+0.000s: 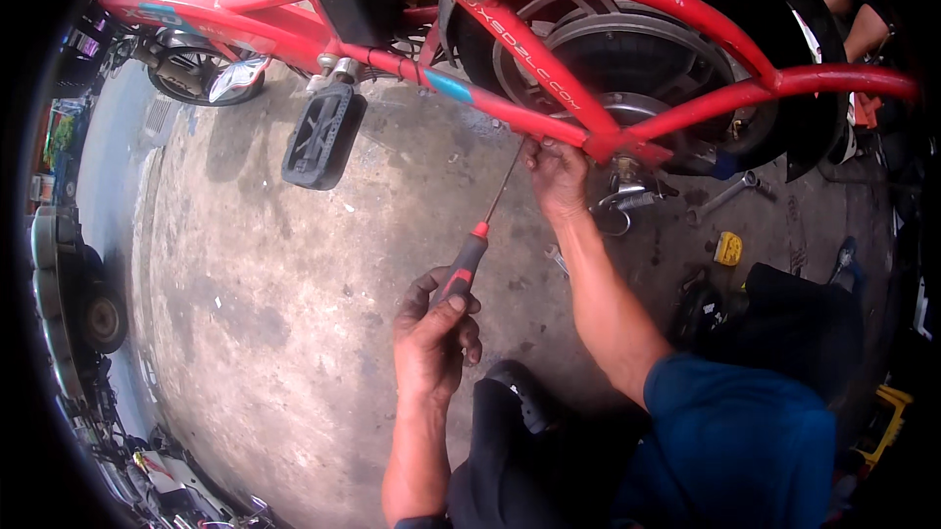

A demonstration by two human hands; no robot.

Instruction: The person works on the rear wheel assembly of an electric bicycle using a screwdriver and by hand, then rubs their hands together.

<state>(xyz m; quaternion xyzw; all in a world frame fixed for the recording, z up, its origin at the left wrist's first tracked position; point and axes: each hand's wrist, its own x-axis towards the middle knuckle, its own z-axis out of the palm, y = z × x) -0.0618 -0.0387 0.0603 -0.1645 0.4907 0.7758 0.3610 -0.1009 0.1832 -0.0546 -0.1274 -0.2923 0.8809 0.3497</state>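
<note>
My left hand (436, 328) grips the dark red-trimmed handle of a screwdriver (459, 274), its long shaft angled up to the underside of a red bike frame (529, 117). My right hand (557, 176) is raised against the lower tube beside the shaft's tip, fingers curled; what they hold is hidden. Behind the tubes sits the rear wheel (618, 44) with a large hub. A black pedal (319, 137) hangs from the frame to the left of my hands.
Loose wrenches (716, 201) and a yellow object (727, 249) lie on the concrete floor (245, 274) at right. A yellow item (882, 421) stands lower right. Parked vehicles (98, 313) line the left. Another person's limb (863, 29) shows beyond the rear wheel.
</note>
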